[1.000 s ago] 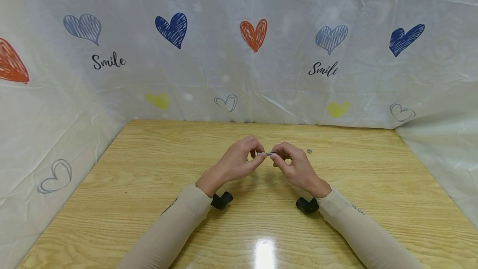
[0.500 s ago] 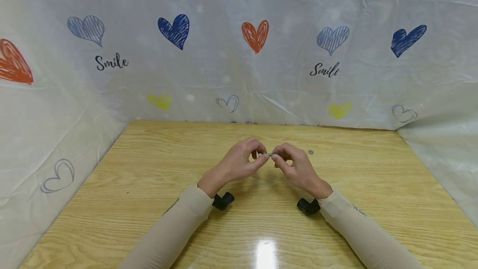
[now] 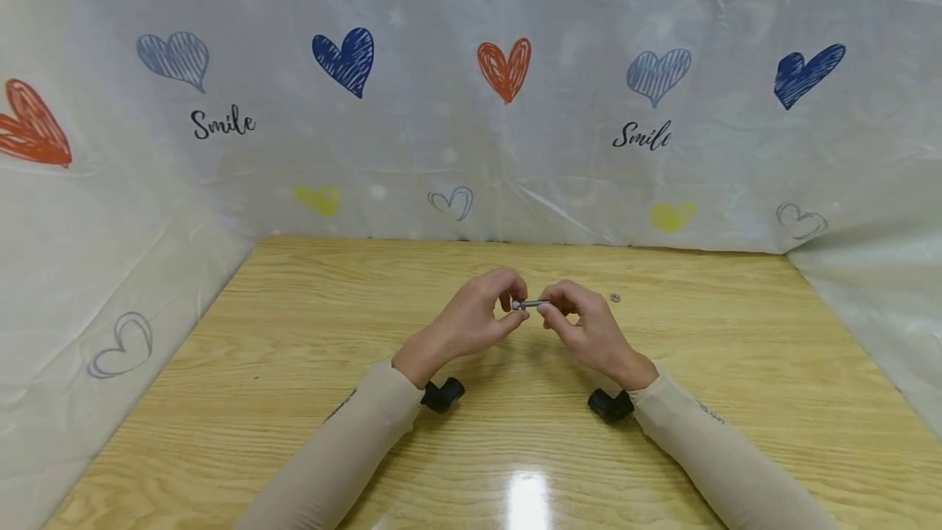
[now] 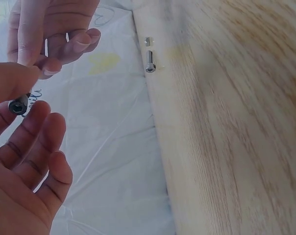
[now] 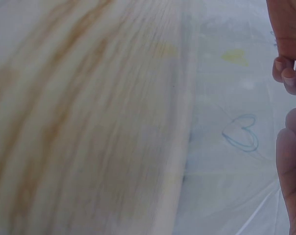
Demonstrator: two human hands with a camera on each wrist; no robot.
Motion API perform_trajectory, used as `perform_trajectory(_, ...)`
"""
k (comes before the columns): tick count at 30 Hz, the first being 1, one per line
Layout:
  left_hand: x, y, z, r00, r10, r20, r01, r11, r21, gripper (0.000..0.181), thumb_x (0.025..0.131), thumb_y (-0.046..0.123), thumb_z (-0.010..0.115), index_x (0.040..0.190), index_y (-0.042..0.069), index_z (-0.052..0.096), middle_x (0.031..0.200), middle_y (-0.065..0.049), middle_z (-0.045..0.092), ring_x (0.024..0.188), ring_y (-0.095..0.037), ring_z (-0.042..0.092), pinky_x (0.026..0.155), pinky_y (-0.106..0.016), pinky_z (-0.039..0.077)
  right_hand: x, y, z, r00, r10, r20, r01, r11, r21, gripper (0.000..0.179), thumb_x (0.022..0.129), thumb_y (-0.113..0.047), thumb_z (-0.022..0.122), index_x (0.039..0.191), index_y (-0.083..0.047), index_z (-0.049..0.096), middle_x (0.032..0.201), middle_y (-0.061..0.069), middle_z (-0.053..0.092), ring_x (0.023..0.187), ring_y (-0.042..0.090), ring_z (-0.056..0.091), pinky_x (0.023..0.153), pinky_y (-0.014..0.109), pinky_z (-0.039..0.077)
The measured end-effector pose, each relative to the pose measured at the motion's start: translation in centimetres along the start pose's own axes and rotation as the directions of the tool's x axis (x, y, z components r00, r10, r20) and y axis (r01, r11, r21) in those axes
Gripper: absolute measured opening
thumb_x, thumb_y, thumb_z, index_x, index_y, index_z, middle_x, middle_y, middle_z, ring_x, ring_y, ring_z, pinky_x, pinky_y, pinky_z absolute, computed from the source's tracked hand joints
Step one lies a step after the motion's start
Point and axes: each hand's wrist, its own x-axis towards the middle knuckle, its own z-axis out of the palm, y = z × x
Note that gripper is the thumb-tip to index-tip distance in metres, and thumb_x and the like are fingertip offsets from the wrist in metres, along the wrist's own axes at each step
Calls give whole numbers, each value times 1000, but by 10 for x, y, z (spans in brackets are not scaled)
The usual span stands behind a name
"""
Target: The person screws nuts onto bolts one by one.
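Grey metal shows on the slim bolt point(image 3: 529, 303), its round head darkly recessed, held level above the worktop point(image 3: 294, 309). The left hand point(image 3: 469, 313) curls thumb and fingers round the head; the right hand point(image 3: 587, 325) pinches the shank's end. Both are nearer the far edge, where the white backdrop point(image 3: 567, 158) rises; wood stretches widely towards both side edges. Near that far edge lies another screw point(image 4: 150, 62).

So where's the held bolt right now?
In the head view, the held bolt is below and right of centre, between the left hand and right hand.
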Motion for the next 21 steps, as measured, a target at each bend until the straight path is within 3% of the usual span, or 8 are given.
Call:
perform_trajectory(11,0,-1,1,999,-38,14,38,999,2,5,94,18,62,94,14,60,91,4,57,76,-16,55,67,-32,49,1,-1,-2,1000,24,8,-24,999,20,8,91,9,57,97,3,60,80,8,61,65,30,60,60,35,51)
perform_trajectory(21,0,1,0,995,-89,48,89,996,19,13,98,21,55,92,13,63,91,3,58,78,-18,55,67,-27,45,0,1,-2,1000,4,7,-4,1000,5,7,92,7,57,96,3,60,80,6,61,64,19,59,58,36,51)
